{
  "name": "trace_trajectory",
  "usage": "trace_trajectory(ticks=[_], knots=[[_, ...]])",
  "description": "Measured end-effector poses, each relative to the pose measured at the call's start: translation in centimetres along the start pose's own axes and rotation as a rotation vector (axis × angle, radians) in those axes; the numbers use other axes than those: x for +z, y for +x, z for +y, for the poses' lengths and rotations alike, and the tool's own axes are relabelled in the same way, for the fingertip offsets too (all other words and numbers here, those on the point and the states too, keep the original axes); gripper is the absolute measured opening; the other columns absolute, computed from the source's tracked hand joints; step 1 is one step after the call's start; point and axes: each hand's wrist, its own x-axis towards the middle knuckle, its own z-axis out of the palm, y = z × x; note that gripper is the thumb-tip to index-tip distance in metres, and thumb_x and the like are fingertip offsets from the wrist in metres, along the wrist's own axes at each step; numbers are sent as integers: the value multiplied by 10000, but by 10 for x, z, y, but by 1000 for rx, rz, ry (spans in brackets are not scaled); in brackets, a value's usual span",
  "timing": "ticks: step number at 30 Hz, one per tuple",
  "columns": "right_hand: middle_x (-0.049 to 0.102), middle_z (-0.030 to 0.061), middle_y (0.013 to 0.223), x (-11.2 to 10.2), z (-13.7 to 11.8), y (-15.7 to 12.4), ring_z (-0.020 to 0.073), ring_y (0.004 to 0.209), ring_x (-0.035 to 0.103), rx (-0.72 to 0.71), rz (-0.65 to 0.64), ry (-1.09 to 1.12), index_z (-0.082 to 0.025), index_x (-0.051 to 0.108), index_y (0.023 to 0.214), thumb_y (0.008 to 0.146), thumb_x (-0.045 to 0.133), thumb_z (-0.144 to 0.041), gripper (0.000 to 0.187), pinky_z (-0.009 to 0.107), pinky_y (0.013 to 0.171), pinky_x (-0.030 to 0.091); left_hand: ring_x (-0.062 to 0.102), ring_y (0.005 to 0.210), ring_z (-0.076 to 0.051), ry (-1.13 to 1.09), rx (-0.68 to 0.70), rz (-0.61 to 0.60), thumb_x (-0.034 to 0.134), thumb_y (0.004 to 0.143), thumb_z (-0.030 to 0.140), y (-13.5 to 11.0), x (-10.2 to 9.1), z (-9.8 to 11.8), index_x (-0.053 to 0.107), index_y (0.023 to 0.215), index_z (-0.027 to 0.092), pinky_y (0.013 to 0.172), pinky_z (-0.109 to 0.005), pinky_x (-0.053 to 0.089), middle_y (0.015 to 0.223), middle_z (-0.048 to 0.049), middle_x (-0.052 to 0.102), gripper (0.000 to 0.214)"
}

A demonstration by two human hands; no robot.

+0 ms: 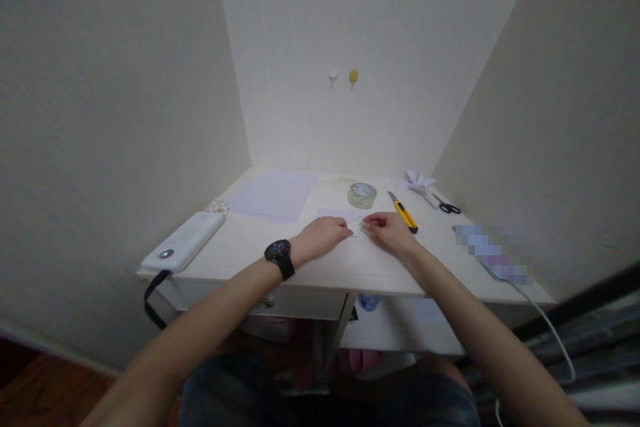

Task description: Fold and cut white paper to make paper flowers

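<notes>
A small piece of folded white paper (336, 212) lies on the white desk between my hands. My left hand (323, 238), with a black watch on its wrist, is closed on the paper's near left part, thumb and fingers pressed together. At the right edge, my right hand (393, 230) pinches the paper by its fingertips; their exact contact is hard to make out. Just behind stands a roll of clear tape (363, 196). A yellow utility knife (404, 214) with its blade out lies beyond my right hand.
White sheets (273, 195) lie at the back left. A white device with a black strap (185, 242) rests along the left edge. Folded paper (419, 180) and black-handled scissors (447, 207) are at the back right. A blurred-out object with a cable (493, 255) lies at right. Walls enclose three sides.
</notes>
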Motion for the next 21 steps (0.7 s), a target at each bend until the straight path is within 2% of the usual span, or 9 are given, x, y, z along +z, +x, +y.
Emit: trace_trajectory(ticks=[3,4,6,9,12,18,21], knots=[[703,180,1116,-23,3,0,282,1057,629,85,275,-467,-119,699,1139,870,548,-283,350,376,923,449,630,913,-219,52,24,-15,437,1006,289,-4,1,2,720,1088,193,760,-310,436,1016,-93,691,310],[665,215,1178,-30,4,1,320,1136,588,142,333,-606,-102,677,1175,889,535,-301,376,406,954,429,619,930,-224,80,44,-25,437,1003,264,-5,1,2,715,1114,204,769,-315,432,1032,-92,685,305],[601,274,1232,-40,9,2,385,1196,531,281,360,-764,-54,635,1217,910,522,-397,474,455,942,433,596,957,-229,138,86,-42,445,988,195,-7,2,2,701,1165,229,793,-324,426,1058,-91,673,314],[558,295,1254,-42,19,6,409,1180,533,421,303,-798,-20,600,1237,903,501,-526,615,476,903,460,575,975,-232,198,106,-41,460,977,171,-10,6,2,680,1214,245,813,-334,425,1085,-94,665,332],[568,280,1236,-37,27,9,395,1153,559,457,286,-788,-19,609,1224,901,483,-552,636,471,903,470,560,1011,-237,216,109,-24,476,979,191,-11,10,2,667,1232,245,816,-339,429,1145,-93,662,322],[603,275,1155,-30,35,8,385,1117,584,464,347,-798,-12,665,1142,925,475,-392,477,447,870,487,549,1044,-232,155,134,-3,459,994,209,-11,12,2,679,1211,220,841,-340,442,1231,-60,679,309],[594,301,1157,-32,33,7,386,1106,597,479,391,-742,20,647,1155,934,458,-345,467,429,859,487,561,1033,-225,107,133,-4,462,990,211,-11,14,1,682,1213,213,859,-350,456,1250,-62,685,314]])
